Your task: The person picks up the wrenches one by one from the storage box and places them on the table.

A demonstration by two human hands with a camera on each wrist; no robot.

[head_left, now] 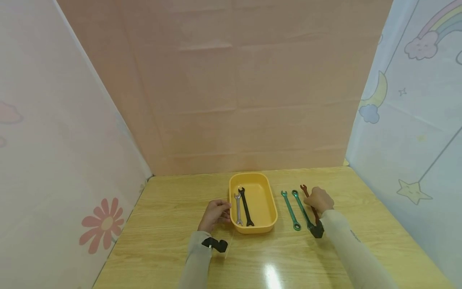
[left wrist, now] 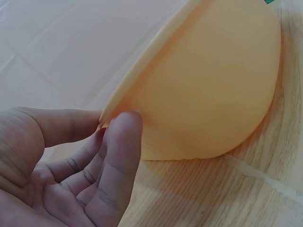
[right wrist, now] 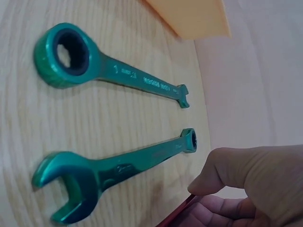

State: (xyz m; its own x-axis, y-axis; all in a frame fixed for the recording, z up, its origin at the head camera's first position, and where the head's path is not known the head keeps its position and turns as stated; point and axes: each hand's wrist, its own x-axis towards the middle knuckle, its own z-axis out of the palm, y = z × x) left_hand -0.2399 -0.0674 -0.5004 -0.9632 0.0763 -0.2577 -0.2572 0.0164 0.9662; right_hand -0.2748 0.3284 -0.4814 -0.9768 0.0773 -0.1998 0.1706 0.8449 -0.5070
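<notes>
Left hand pinching the rim of a yellow, rounded-rectangular tray — holding silver and black metal wrenches; right hand grasping a red metal wrench — right of two green metal wrenches on the wood-grained table.

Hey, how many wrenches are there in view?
5. A silver wrench and a black wrench lie in the yellow tray. A left green wrench and a right green wrench lie on the table. The right grip holds a red wrench, partly covering it. None seems fully hidden.
</notes>
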